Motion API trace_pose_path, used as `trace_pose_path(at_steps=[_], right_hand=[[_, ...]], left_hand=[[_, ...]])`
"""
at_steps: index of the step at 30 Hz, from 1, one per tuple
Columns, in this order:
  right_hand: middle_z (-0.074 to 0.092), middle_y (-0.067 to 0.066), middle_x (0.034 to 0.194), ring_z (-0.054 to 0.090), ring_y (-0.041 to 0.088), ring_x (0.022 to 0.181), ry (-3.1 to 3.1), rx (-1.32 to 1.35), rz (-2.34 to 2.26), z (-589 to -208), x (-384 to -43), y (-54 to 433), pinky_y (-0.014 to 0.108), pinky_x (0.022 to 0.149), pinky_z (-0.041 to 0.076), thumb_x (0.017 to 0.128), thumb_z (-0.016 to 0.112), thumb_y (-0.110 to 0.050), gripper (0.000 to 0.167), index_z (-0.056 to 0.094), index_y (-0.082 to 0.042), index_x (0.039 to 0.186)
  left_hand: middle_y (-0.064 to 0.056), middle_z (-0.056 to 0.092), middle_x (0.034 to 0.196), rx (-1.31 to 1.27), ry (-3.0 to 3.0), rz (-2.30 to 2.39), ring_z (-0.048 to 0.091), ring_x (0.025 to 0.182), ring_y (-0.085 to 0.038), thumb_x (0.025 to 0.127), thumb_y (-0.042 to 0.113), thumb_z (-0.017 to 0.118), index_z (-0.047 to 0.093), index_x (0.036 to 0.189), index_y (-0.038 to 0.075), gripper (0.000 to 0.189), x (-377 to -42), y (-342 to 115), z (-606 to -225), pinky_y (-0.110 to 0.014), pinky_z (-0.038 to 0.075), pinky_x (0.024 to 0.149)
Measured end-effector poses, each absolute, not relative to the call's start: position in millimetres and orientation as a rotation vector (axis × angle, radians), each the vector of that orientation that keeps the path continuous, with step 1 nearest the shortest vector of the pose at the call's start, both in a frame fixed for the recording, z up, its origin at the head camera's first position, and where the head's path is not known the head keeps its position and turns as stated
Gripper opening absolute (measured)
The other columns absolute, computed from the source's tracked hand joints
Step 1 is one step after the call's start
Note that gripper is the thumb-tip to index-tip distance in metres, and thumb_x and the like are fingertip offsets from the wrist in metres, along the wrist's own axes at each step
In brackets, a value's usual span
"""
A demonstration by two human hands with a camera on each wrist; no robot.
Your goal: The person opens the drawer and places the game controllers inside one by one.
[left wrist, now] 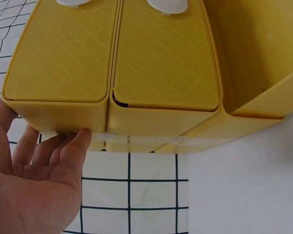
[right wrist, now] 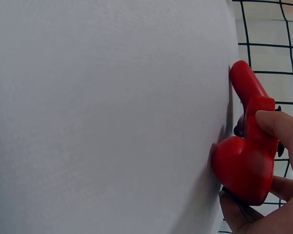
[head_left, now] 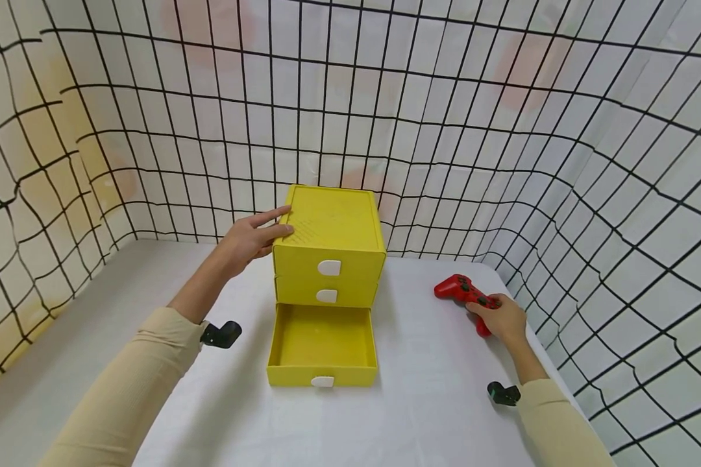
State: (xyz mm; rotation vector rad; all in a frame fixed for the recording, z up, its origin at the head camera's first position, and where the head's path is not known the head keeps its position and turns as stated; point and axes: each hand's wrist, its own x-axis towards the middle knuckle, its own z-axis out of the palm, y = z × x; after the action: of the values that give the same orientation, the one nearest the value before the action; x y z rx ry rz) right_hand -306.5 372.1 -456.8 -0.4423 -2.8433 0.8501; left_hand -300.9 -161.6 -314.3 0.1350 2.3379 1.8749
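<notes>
A yellow drawer unit (head_left: 333, 220) with white tab handles stands on the white table. Its bottom drawer (head_left: 322, 375) is pulled out toward me, with nothing inside; the two drawers above it are closed. My left hand (head_left: 242, 243) rests against the unit's left side and upper left edge, fingers mostly extended. In the left wrist view, the fingertips (left wrist: 83, 136) touch its side wall. Over at the right, my right hand (head_left: 505, 318) grips a red game controller (head_left: 457, 285). The right wrist view shows the thumb (right wrist: 268, 122) pressed on the controller, with other fingers beneath it.
Black wire grid panels (head_left: 350, 110) surround the table at the back and both sides, with pale cloth behind them. The right panel runs close beside my right hand. White tabletop (head_left: 420, 363) lies between the drawer unit and the controller.
</notes>
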Motion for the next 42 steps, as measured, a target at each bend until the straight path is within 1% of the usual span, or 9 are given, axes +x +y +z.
trace_pose_path(at_steps=[4, 10, 15, 20, 23, 28, 32, 37, 42], right_hand=[[0.056, 0.031, 0.130, 0.048, 0.042, 0.115, -2.855, -0.451, 0.835, -452.3, -302.6, 373.6, 0.044, 0.081, 0.048, 0.091, 0.068, -0.054, 0.075, 0.052, 0.003, 0.137], [0.057, 0.031, 0.128, 0.049, 0.042, 0.113, -2.884, -0.412, 0.818, -436.3, -295.7, 372.2, 0.036, 0.073, 0.049, 0.092, 0.067, -0.054, 0.075, 0.052, 0.004, 0.138], [0.057, 0.030, 0.129, 0.050, 0.043, 0.113, -2.924, -0.339, 0.818, -424.3, -290.2, 367.4, 0.033, 0.068, 0.052, 0.091, 0.068, -0.055, 0.077, 0.052, 0.002, 0.140], [0.062, 0.028, 0.122, 0.057, 0.040, 0.105, -2.947, -0.212, 0.791, -412.6, -285.1, 357.7, 0.029, 0.063, 0.051, 0.088, 0.069, -0.060, 0.079, 0.055, -0.001, 0.138], [0.065, 0.026, 0.117, 0.060, 0.037, 0.099, -2.962, -0.147, 0.783, -402.7, -280.1, 347.3, 0.027, 0.062, 0.050, 0.087, 0.071, -0.060, 0.075, 0.058, -0.004, 0.136], [0.068, 0.022, 0.111, 0.063, 0.031, 0.091, -3.014, -0.046, 0.777, -381.9, -269.0, 326.1, 0.028, 0.063, 0.051, 0.085, 0.075, -0.058, 0.071, 0.062, -0.008, 0.133], [0.070, 0.018, 0.109, 0.064, 0.028, 0.091, -3.036, 0.033, 0.753, -367.1, -258.1, 311.6, 0.028, 0.064, 0.051, 0.083, 0.076, -0.060, 0.071, 0.063, -0.009, 0.132], [0.071, 0.014, 0.106, 0.065, 0.025, 0.088, -3.057, 0.115, 0.788, -352.7, -245.0, 296.0, 0.029, 0.065, 0.052, 0.083, 0.078, -0.055, 0.067, 0.064, -0.010, 0.131], [0.071, 0.011, 0.101, 0.065, 0.022, 0.084, -3.080, 0.189, 0.840, -346.1, -235.5, 283.0, 0.031, 0.066, 0.055, 0.083, 0.080, -0.050, 0.063, 0.064, -0.012, 0.131]], left_hand=[[-0.003, 0.044, 0.159, 0.128, 2.339, 1.885, 0.054, 0.135, -0.023, 0.096, 0.042, 0.070, 0.047, 0.152, 0.038, 0.062, -302.6, -159.6, -313.9, -0.046, 0.041, 0.117], [-0.003, 0.043, 0.160, 0.123, 2.345, 1.876, 0.053, 0.134, -0.022, 0.096, 0.042, 0.070, 0.046, 0.152, 0.038, 0.062, -301.8, -160.2, -313.2, -0.045, 0.041, 0.117], [-0.003, 0.042, 0.160, 0.142, 2.349, 1.875, 0.053, 0.136, -0.023, 0.096, 0.042, 0.070, 0.046, 0.153, 0.037, 0.062, -300.4, -160.1, -312.8, -0.046, 0.040, 0.118], [-0.003, 0.042, 0.160, 0.131, 2.346, 1.876, 0.053, 0.136, -0.022, 0.096, 0.041, 0.070, 0.046, 0.153, 0.037, 0.062, -300.5, -160.6, -313.6, -0.046, 0.040, 0.118], [-0.004, 0.042, 0.160, 0.129, 2.332, 1.880, 0.053, 0.137, -0.023, 0.096, 0.040, 0.070, 0.045, 0.154, 0.036, 0.063, -301.1, -160.7, -313.8, -0.045, 0.041, 0.118], [-0.005, 0.040, 0.162, 0.126, 2.313, 1.892, 0.050, 0.140, -0.024, 0.096, 0.038, 0.070, 0.044, 0.154, 0.034, 0.064, -302.2, -161.9, -313.1, -0.043, 0.040, 0.118], [-0.005, 0.041, 0.161, 0.114, 2.313, 1.890, 0.051, 0.140, -0.024, 0.096, 0.038, 0.070, 0.045, 0.154, 0.034, 0.063, -302.5, -162.3, -312.3, -0.043, 0.041, 0.118], [-0.005, 0.040, 0.161, 0.118, 2.307, 1.890, 0.051, 0.139, -0.024, 0.096, 0.038, 0.070, 0.045, 0.154, 0.034, 0.063, -301.7, -162.2, -311.5, -0.043, 0.041, 0.118], [-0.004, 0.040, 0.161, 0.122, 2.310, 1.886, 0.051, 0.139, -0.023, 0.097, 0.038, 0.070, 0.044, 0.155, 0.034, 0.063, -300.7, -161.5, -311.2, -0.043, 0.041, 0.118]])
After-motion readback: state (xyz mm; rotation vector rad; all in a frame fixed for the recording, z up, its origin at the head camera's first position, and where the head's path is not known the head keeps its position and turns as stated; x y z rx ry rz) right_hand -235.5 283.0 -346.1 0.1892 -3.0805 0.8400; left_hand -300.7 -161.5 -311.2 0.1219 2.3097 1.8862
